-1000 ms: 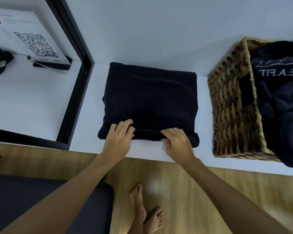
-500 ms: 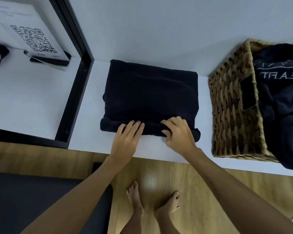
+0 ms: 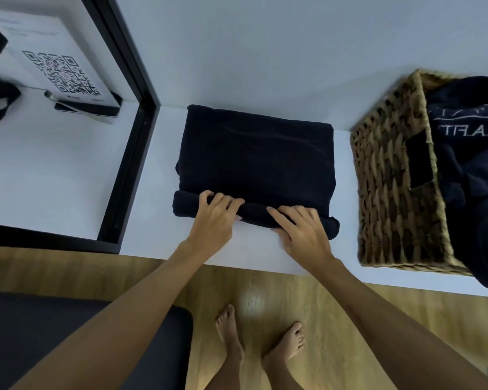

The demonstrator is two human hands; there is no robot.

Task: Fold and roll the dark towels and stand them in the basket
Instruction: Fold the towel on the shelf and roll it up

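A folded dark towel [image 3: 257, 156] lies flat on the white counter [image 3: 164, 153] in the middle of the view. Its near edge is turned over into a short roll. My left hand [image 3: 214, 220] grips the left half of that roll, fingers curled over the top. My right hand [image 3: 302, 232] presses and grips the right half of the roll. A woven wicker basket [image 3: 389, 175] stands on the counter to the right, with dark towels [image 3: 471, 170] bundled loosely inside, one showing white lettering.
A black-framed mirror [image 3: 124, 153] borders the counter on the left, reflecting a QR-code sign [image 3: 59, 71]. The white wall rises right behind the towel. Wooden floor, my bare feet [image 3: 259, 339] and a dark stool [image 3: 68, 333] lie below the counter edge.
Both hands have pushed forward over the towel's near edge, and that edge has rolled up thicker, away from me.
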